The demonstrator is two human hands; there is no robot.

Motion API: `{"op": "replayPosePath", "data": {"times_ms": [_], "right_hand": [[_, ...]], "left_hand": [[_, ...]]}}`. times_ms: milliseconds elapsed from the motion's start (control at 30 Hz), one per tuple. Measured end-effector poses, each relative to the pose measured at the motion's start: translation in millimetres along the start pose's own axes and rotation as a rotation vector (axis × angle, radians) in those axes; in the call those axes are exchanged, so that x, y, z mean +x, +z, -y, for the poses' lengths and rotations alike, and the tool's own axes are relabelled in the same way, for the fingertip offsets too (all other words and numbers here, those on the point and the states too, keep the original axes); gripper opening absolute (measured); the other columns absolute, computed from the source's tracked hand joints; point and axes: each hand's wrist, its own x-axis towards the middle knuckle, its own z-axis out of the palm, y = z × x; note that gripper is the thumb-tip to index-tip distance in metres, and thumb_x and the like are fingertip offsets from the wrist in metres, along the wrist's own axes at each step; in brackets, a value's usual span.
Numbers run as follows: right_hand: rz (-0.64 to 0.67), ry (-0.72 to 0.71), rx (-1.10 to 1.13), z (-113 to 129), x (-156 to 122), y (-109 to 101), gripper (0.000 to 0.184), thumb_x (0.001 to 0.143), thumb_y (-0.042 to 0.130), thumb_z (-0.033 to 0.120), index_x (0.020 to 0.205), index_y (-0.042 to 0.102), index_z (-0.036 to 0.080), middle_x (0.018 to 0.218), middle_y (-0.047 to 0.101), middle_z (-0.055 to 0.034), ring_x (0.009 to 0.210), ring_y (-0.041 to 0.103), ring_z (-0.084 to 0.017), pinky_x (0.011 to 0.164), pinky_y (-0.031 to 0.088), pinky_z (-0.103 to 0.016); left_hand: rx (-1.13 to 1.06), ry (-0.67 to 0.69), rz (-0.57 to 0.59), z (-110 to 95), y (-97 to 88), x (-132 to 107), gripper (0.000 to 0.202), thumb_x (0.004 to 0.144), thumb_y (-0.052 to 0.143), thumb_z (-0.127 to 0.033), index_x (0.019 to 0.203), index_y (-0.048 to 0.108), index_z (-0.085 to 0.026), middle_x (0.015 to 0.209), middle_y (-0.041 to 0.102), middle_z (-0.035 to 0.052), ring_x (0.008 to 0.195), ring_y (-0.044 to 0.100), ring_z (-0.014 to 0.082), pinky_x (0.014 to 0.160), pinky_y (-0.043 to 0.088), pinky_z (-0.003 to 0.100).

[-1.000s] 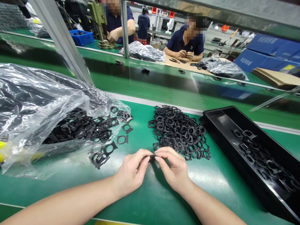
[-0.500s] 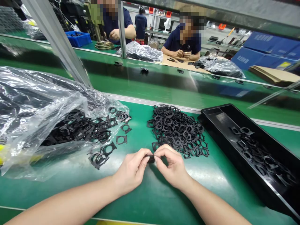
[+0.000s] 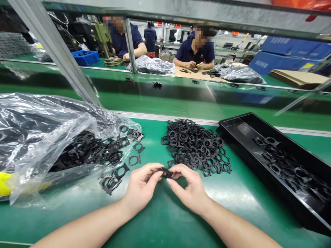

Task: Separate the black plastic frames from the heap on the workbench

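Between my fingertips is a small black plastic part (image 3: 166,173), seen nearly edge-on and partly hidden by the fingers. My left hand (image 3: 141,186) pinches its left end between thumb and forefinger. At its right end my right hand (image 3: 190,186) grips it the same way. Just beyond the hands lies a heap of black ring-shaped parts (image 3: 195,146). Left of my left hand a few loose square-edged ring parts (image 3: 113,177) rest on the green table (image 3: 165,220).
A clear plastic bag (image 3: 38,124) spills black parts at the left. On the right stands a long black bin (image 3: 284,137) holding several such parts. A green conveyor belt (image 3: 176,100) runs behind the table, with small black pieces on it. Two people sit beyond it.
The black part has tilted in my fingers and shows more of its face. My right thumb has loosened and lowered a little. The camera view has tipped slightly upward.
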Motion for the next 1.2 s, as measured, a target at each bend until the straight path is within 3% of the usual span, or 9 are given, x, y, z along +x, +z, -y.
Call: {"op": "replayPosePath", "data": {"times_ms": [200,400,533,700,833,1000,1200], "right_hand": [[-0.066,-0.032,0.014,-1.4,-3.3,3.5,0.008,0.083,0.054,0.013,0.083,0.06,0.018,0.074,0.062,-0.0028,0.064,0.058,-0.013,0.059,0.05,-0.025],[-0.115,-0.072,-0.049,-5.3,-7.1,2.8,0.029,0.08,0.059,0.013,0.107,0.057,0.021,0.097,0.063,-0.0077,0.079,0.062,-0.017,0.063,0.054,-0.028],[-0.132,-0.199,-0.182,-8.2,-10.2,2.0,0.025,0.08,0.057,0.008,0.099,0.063,0.023,0.112,0.058,-0.0101,0.089,0.06,-0.019,0.069,0.055,-0.031],[-0.131,-0.208,-0.22,-8.7,-11.2,3.6,0.024,0.079,0.058,0.005,0.094,0.064,0.023,0.113,0.056,-0.0102,0.092,0.059,-0.019,0.07,0.054,-0.032],[-0.182,-0.162,-0.147,-6.6,-8.9,5.8,0.018,0.079,0.059,0.007,0.09,0.062,0.021,0.105,0.06,-0.0092,0.09,0.061,-0.019,0.078,0.052,-0.035],[-0.202,-0.077,-0.034,-2.8,-5.0,7.6,0.011,0.081,0.058,0.009,0.083,0.058,0.02,0.081,0.064,-0.0042,0.077,0.062,-0.017,0.068,0.052,-0.031],[-0.223,-0.109,-0.002,0.1,-4.4,7.6,0.013,0.08,0.058,0.006,0.083,0.058,0.019,0.078,0.064,-0.0029,0.076,0.062,-0.016,0.07,0.051,-0.03]], "left_hand": [[-0.114,-0.081,-0.009,0.2,3.7,-3.8,0.009,0.082,0.06,-0.022,0.09,0.062,-0.017,0.078,0.069,0.002,0.069,0.066,0.0133,0.064,0.056,0.022],[-0.073,-0.076,0.005,3.9,2.4,-5.6,0.011,0.082,0.06,-0.024,0.09,0.061,-0.017,0.078,0.07,0.0033,0.07,0.067,0.015,0.064,0.055,0.023],[-0.072,-0.088,0.01,4.0,3.7,-5.8,0.01,0.082,0.06,-0.024,0.089,0.061,-0.017,0.079,0.07,0.0033,0.07,0.067,0.0151,0.064,0.055,0.023],[-0.11,-0.105,-0.013,2.2,5.7,-6.3,0.008,0.081,0.061,-0.022,0.088,0.062,-0.018,0.079,0.071,0.0012,0.07,0.067,0.0135,0.064,0.055,0.022],[-0.12,-0.095,-0.014,0.9,6.0,-7.3,0.008,0.081,0.062,-0.021,0.088,0.062,-0.018,0.082,0.072,0.0019,0.073,0.068,0.0146,0.068,0.056,0.024],[-0.09,-0.049,-0.017,-1.0,5.3,-8.0,0.006,0.08,0.063,-0.018,0.086,0.062,-0.019,0.077,0.071,-0.0006,0.068,0.068,0.0127,0.063,0.055,0.02],[-0.059,-0.018,-0.005,2.9,3.8,-10.5,0.008,0.081,0.062,-0.017,0.089,0.062,-0.019,0.079,0.072,-0.0006,0.069,0.068,0.0126,0.064,0.055,0.02]]}}
